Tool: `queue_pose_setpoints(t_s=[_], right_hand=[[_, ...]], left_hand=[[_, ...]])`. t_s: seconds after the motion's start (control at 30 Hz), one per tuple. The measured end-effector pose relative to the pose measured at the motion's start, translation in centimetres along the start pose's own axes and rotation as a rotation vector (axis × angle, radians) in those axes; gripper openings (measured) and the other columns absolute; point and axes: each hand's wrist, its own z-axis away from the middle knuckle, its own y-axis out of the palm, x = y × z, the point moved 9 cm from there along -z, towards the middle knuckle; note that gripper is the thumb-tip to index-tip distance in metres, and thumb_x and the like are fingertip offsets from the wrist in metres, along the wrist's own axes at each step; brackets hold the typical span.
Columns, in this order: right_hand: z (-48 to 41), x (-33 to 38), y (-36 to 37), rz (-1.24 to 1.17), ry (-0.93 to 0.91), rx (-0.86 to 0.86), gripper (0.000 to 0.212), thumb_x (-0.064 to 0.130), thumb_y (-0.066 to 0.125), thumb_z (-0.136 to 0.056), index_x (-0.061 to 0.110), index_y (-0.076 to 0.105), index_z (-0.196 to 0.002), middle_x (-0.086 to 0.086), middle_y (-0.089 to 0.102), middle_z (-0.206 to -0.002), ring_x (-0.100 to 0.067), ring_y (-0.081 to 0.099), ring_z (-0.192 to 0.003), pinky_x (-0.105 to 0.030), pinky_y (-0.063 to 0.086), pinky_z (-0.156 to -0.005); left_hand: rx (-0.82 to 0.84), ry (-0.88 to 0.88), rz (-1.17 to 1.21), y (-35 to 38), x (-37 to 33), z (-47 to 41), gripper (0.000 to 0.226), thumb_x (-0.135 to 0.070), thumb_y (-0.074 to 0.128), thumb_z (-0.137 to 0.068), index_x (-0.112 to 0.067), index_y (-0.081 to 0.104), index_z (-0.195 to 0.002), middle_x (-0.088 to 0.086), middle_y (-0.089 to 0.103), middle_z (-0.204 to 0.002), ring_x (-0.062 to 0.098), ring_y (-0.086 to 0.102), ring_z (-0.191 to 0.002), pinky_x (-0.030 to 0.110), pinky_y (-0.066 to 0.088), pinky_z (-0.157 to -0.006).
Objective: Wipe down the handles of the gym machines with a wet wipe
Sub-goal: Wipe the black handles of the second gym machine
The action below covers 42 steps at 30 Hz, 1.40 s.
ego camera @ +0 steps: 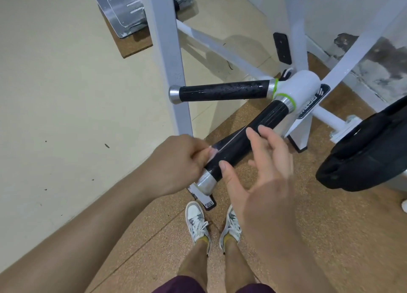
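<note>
Two black handles stick out of a white hub (301, 85). The far handle (222, 92) points left and glistens with droplets. The near handle (244, 143) runs diagonally towards me and ends in a silver cap (206, 182). My left hand (178, 162) is pinched against the near handle's left side, and only a small pale scrap of the wet wipe (212, 150) shows at its fingertips. My right hand (262, 173) hovers over the same handle with fingers spread, its thumb tip touching the grip.
The machine's white frame post (169, 68) rises just left of the handles. A black weight plate (370, 154) hangs at the right. My two feet in white sneakers (196, 222) stand on the cork floor (330, 226) below. A metal plate (132, 10) leans at the top left.
</note>
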Motion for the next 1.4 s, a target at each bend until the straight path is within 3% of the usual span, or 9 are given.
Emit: queue_pose_setpoints(t_s=[0.13, 0.3, 0.43, 0.53, 0.6, 0.7, 0.83, 1.13, 1.4], right_hand=[[0.3, -0.1, -0.1, -0.041, 0.003, -0.019, 0.058, 0.040, 0.056, -0.086, 0.014, 0.046, -0.138, 0.000, 0.034, -0.141, -0.022, 0.048, -0.116, -0.038, 0.052, -0.089], [0.4, -0.3, -0.3, -0.101, 0.036, -0.004, 0.057, 0.037, 0.058, -0.086, 0.019, 0.044, -0.138, 0.006, 0.032, -0.140, -0.022, 0.049, -0.113, -0.040, 0.052, -0.086], [0.9, -0.5, -0.5, -0.207, 0.125, 0.014, 0.044, 0.026, 0.062, -0.088, 0.027, 0.051, -0.131, 0.010, 0.040, -0.135, -0.006, 0.052, -0.110, -0.023, 0.052, -0.085], [1.4, -2.0, -0.3, -0.723, 0.481, 0.069, 0.028, 0.016, 0.059, -0.090, 0.031, 0.064, -0.113, 0.006, 0.067, -0.111, -0.004, 0.063, -0.101, -0.023, 0.052, -0.079], [1.5, -2.2, 0.2, -1.174, 0.655, 0.149, 0.026, 0.015, 0.053, -0.091, 0.017, 0.066, -0.114, -0.004, 0.073, -0.103, -0.016, 0.069, -0.100, -0.034, 0.055, -0.082], [1.0, -3.2, -0.8, -1.354, 0.650, 0.177, 0.034, 0.012, 0.054, -0.083, 0.006, 0.066, -0.115, -0.014, 0.073, -0.103, -0.025, 0.069, -0.100, -0.035, 0.054, -0.085], [0.9, -5.4, 0.2, -1.410, 0.652, 0.209, 0.037, 0.005, 0.057, -0.082, 0.007, 0.064, -0.118, -0.014, 0.073, -0.098, -0.022, 0.070, -0.090, -0.028, 0.055, -0.071], [-2.6, -11.2, -0.4, -1.208, 0.753, -0.521, 0.022, 0.003, 0.067, -0.084, 0.023, 0.072, -0.089, 0.003, 0.075, -0.086, -0.006, 0.071, -0.082, -0.018, 0.053, -0.073], [-1.9, -10.2, -0.5, -0.992, 0.638, -0.474, 0.028, -0.001, 0.066, -0.083, 0.026, 0.071, -0.079, 0.006, 0.075, -0.082, -0.007, 0.071, -0.083, -0.019, 0.053, -0.077]], left_hand=[[-0.034, -0.005, 0.051, -0.8, 0.2, -0.1, 0.035, -0.037, 0.048, -0.095, -0.010, 0.069, -0.085, 0.006, 0.068, -0.083, 0.018, 0.063, -0.078, 0.040, 0.050, -0.076], [0.037, -0.121, 0.198, 1.0, 1.1, 0.4, 0.049, -0.044, 0.041, -0.097, -0.006, 0.066, -0.078, 0.015, 0.059, -0.065, 0.022, 0.052, -0.057, 0.032, 0.043, -0.062], [-0.046, -0.085, -0.127, -1.4, 0.8, 1.1, 0.040, -0.044, 0.041, -0.095, -0.021, 0.067, -0.076, 0.003, 0.062, -0.080, 0.019, 0.058, -0.079, 0.025, 0.040, -0.066], [-0.350, 0.147, -0.075, -4.0, -4.4, 2.0, 0.022, -0.039, 0.048, -0.094, -0.033, 0.069, -0.090, -0.007, 0.051, -0.082, 0.003, 0.049, -0.076, 0.014, 0.035, -0.062], [-0.333, 0.292, 0.038, -2.8, -7.3, 2.4, 0.015, -0.032, 0.055, -0.093, -0.037, 0.069, -0.096, -0.011, 0.050, -0.082, 0.001, 0.051, -0.072, 0.013, 0.041, -0.062], [-0.336, 0.386, -0.031, -0.2, -9.9, 2.9, 0.021, -0.021, 0.058, -0.089, -0.035, 0.066, -0.101, -0.014, 0.055, -0.086, 0.001, 0.055, -0.074, 0.019, 0.045, -0.062], [-0.297, 0.289, 0.039, 1.2, -10.5, 1.6, 0.039, -0.013, 0.057, -0.083, -0.042, 0.055, -0.109, -0.020, 0.062, -0.091, -0.003, 0.060, -0.086, 0.017, 0.049, -0.072], [-0.310, 0.146, -0.195, -0.3, -10.2, -3.2, 0.033, -0.019, 0.058, -0.089, -0.037, 0.062, -0.117, -0.020, 0.064, -0.111, 0.001, 0.059, -0.091, 0.023, 0.047, -0.077], [-0.321, 0.062, -0.125, -0.4, -9.3, -3.5, 0.032, -0.021, 0.061, -0.089, -0.035, 0.064, -0.118, -0.021, 0.062, -0.086, -0.002, 0.058, -0.070, 0.018, 0.046, -0.068]])
